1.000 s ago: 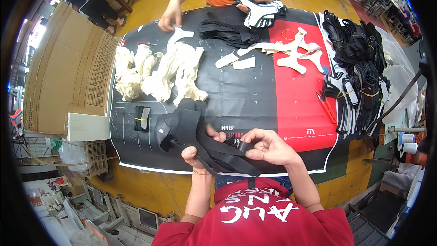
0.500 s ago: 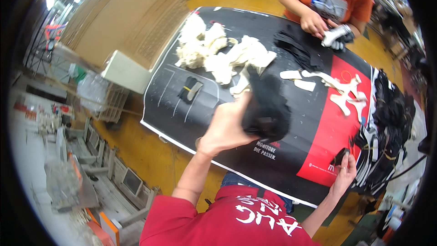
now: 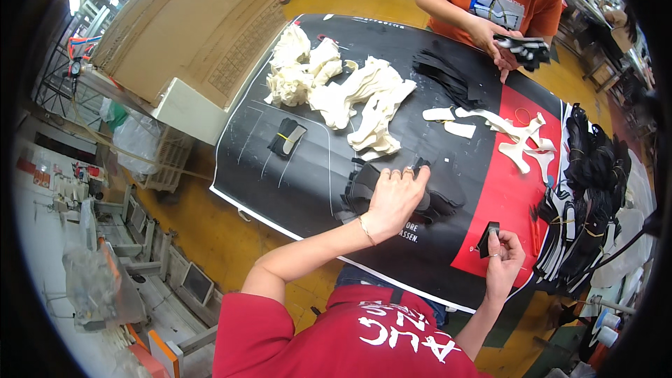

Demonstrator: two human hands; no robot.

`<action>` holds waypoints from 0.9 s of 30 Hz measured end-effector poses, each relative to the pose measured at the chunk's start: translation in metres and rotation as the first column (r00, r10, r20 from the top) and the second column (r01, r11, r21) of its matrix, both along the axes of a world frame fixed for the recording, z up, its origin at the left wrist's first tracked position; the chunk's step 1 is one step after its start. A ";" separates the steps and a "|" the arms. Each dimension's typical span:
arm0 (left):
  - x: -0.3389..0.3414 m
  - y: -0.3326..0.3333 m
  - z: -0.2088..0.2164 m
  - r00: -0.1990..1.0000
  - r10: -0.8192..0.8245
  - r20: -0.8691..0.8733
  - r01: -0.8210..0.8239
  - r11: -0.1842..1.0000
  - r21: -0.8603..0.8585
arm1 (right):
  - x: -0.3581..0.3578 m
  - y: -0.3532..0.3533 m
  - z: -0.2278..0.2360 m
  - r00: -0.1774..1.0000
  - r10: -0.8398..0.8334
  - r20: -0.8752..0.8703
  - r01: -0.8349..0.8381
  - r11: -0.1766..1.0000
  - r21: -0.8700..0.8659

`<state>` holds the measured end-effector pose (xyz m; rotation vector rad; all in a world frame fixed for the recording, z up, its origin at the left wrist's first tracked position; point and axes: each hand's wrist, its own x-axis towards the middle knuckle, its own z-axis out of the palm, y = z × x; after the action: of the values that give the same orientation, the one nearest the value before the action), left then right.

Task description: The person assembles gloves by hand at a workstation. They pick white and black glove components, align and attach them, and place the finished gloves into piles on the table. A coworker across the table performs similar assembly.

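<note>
Now, landmark: red panel [image 3: 498, 196] of the desk [image 3: 311, 185] covering; places are taken from it.
Black fabric pile [image 3: 444, 185]: spread left of the red panel, toward its near end; partly covered by the left hand [image 3: 397, 199].
Left grip: laid palm-down on the pile, fingers loosely bent; whether a layer is pinched cannot be told.
Right hand [image 3: 504, 259]: held over the panel's near end; grip closed, a small dark strip [image 3: 484, 241] pinched between thumb and fingers.
Handling: pile and strip are judged light and limp, not fragile; loose layers may slip or fold. Pile best lifted by a free edge, thumb beneath; strip best held by one end.
Cream cloth pieces [image 3: 339, 103]: heaped well left of the panel.
Banded bundle [image 3: 287, 136]: farther left of the panel than the pile.
Pale branching pieces [image 3: 516, 150]: laid on the panel's far half, partly over its left edge.
Red-handled tool [image 3: 535, 234]: along the panel's right edge.
Dark bundles [image 3: 577, 143]: stacked just right of the panel.
</note>
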<state>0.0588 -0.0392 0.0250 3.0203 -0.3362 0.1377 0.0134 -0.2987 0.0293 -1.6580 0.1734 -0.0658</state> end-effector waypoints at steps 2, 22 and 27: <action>0.007 0.002 0.005 0.998 -0.016 0.054 0.013 0.998 0.056 | -0.001 0.003 0.001 1.000 -0.004 0.011 0.004 0.999 -0.032; -0.015 0.039 0.008 0.918 -0.195 0.345 0.269 0.946 -0.181 | -0.004 0.025 0.007 0.999 0.028 -0.034 -0.038 0.932 -0.360; -0.011 0.144 0.005 0.810 0.348 0.472 -0.287 0.937 -0.198 | -0.006 0.035 -0.006 0.996 0.073 0.050 -0.041 0.879 -0.475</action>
<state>0.0478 0.1052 0.0301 2.8462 0.1526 0.9456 0.0078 -0.2640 0.0231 -2.1488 0.0572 -0.1264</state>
